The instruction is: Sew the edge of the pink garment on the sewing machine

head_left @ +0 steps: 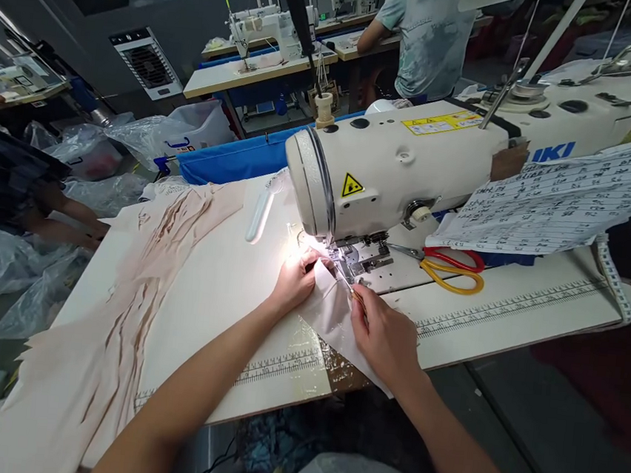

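Note:
A pale pink piece of fabric [336, 313] lies under the needle area of a white sewing machine [389, 162] and drapes over the table's front edge. My left hand [294, 279] is closed on the fabric's left edge, close to the lit presser foot. In my right hand [387, 333] is a thin pointed metal tool [343, 278], its tip directed at the needle area; its exact kind is too small to tell. That hand also rests against the fabric's right side. The fingertips of my left hand are partly lost in the lamp's glare.
Scissors [454, 272] with red and yellow handles lie right of the needle plate. Stacked pink fabric pieces [135, 308] cover the table's left side. A handwritten sheet [559, 193] leans on the machine, beside a tape measure [612, 280]. Other people sit or stand beyond.

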